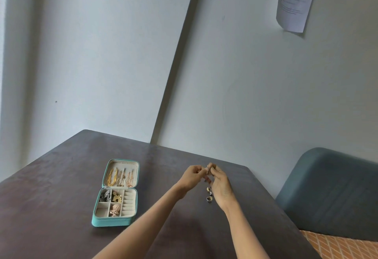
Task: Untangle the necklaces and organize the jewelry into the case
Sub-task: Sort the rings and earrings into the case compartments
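Both hands raised just above the tabletop (61,207), fingertips meeting. Left hand (191,178) grip: fingers curled, thumb and forefinger pinching one end of a small piece of jewelry (208,171). Right hand (219,185) grip: pinching the same piece from the other side, remaining fingers loosely bent. The piece is thin and pale; too small to tell whether it is a chain or a pendant. Below the right hand, on the tabletop, a few rings (209,194) lie close together, one with a dark oval face nearest the camera. Left of the hands, well apart from them, a teal jewelry case (111,222) lies open and flat. Its lid holds gold and rose-coloured necklaces (120,177) hanging in separate strands. Its tray: grey pieces in the far-left compartment, gold pieces beside them, a rose-gold item (114,210) in the near middle compartment, ring rolls (129,202) along the right side. Tabletop is dark brown. A blue-grey chair (331,193) stands at right beside the tabletop; a sheet of paper (295,1) hangs on the wall above.
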`<control>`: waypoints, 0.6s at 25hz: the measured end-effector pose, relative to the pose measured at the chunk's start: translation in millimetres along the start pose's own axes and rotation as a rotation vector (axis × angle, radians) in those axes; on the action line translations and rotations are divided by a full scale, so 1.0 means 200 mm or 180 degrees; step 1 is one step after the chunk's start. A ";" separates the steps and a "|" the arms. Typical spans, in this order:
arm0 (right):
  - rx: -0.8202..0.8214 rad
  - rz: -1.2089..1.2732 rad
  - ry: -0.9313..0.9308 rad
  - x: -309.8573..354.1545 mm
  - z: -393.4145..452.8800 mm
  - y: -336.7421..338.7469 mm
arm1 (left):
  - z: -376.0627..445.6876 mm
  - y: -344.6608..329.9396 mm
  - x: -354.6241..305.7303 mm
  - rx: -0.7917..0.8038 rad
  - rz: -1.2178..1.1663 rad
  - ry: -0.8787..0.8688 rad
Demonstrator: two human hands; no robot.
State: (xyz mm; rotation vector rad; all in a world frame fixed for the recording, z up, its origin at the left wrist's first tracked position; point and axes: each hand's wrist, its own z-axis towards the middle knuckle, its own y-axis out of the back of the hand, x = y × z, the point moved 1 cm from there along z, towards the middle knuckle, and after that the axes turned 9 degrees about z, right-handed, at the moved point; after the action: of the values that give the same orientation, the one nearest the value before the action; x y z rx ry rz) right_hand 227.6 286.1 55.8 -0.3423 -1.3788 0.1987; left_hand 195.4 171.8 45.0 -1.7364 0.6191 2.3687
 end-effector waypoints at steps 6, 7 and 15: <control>-0.0191 -0.0158 0.0058 0.02 0.02 0.02 | -0.05 0.02 -0.02 -0.0334 -0.0613 -0.0228; -0.0145 -0.0145 0.0093 0.03 0.02 0.01 | -0.06 0.02 -0.02 -0.0322 -0.0665 -0.0233; 0.0094 -0.0272 0.0179 0.07 0.00 -0.01 | -0.05 0.05 0.00 -0.0163 -0.0703 -0.0265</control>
State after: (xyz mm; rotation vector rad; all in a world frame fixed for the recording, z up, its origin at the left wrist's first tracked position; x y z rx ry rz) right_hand 230.5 288.2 69.1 -0.2620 -1.3308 0.1377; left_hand 201.5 158.7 45.7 -1.6223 0.3379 2.3070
